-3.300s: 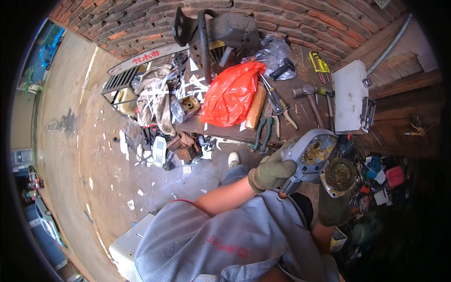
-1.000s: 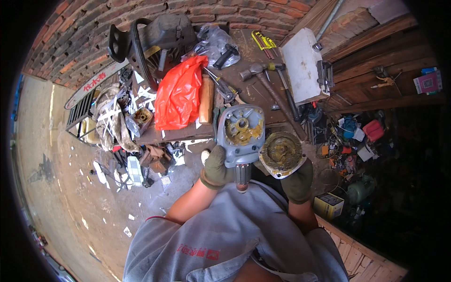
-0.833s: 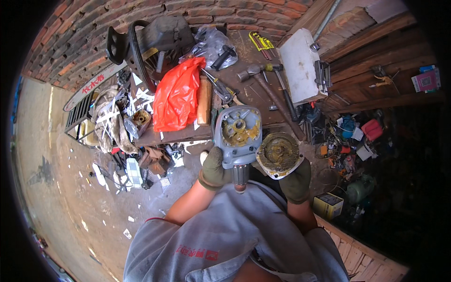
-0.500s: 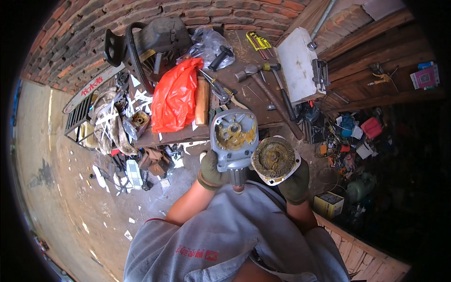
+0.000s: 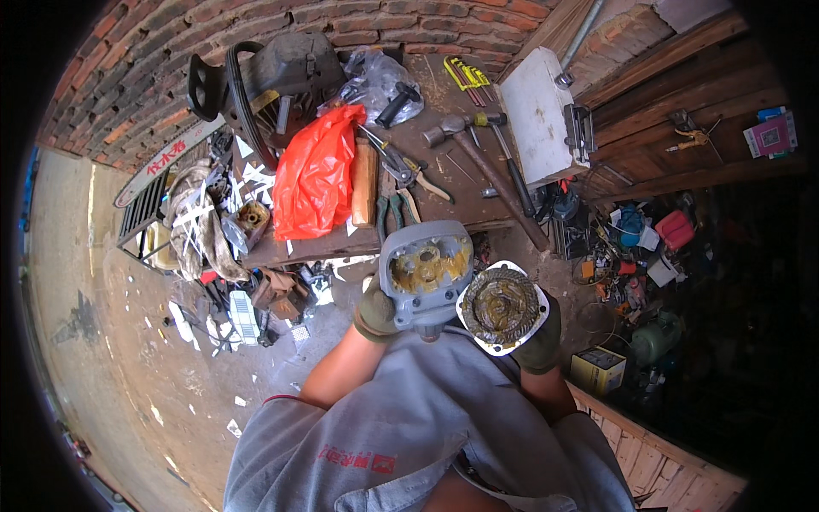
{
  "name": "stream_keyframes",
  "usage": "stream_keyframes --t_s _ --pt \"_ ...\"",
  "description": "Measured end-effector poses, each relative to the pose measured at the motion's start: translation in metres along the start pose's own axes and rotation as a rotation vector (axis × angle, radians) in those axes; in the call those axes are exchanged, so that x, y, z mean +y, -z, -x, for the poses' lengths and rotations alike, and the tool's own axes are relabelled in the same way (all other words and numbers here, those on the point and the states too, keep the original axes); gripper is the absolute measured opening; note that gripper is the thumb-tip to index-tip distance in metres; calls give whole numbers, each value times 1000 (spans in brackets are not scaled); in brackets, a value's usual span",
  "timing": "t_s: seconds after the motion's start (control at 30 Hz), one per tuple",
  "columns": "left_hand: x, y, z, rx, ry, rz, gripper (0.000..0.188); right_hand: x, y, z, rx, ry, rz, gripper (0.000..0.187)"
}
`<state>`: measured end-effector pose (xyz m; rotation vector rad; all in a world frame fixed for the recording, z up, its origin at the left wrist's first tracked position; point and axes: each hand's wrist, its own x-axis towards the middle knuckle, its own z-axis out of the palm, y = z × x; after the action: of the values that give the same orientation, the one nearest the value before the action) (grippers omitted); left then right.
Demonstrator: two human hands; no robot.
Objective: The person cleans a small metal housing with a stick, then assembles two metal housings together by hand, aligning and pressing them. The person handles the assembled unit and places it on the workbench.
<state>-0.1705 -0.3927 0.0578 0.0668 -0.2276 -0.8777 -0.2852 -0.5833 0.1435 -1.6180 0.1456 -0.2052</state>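
Pale daylight on the floor (image 5: 111,247) at left, deep shadow at right, fisheye-bent brick wall (image 5: 141,94)

Gray housing (image 5: 426,282): upright in your left hand (image 5: 375,312); hollow side turned toward you, yellow-brown grease smeared inside around a round boss; narrow nose pointing down at your body
Metal cover (image 5: 502,309): in your right hand (image 5: 540,344), tilted; greasy round face toward you, pale flange with holes; just beside the housing's right side
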Motion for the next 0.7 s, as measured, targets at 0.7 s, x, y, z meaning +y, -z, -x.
stream_keyframes --t_s 0.7 --pt "7 -14 -4 261 -73 -337 125 6 0 15 153 -58 4 41"
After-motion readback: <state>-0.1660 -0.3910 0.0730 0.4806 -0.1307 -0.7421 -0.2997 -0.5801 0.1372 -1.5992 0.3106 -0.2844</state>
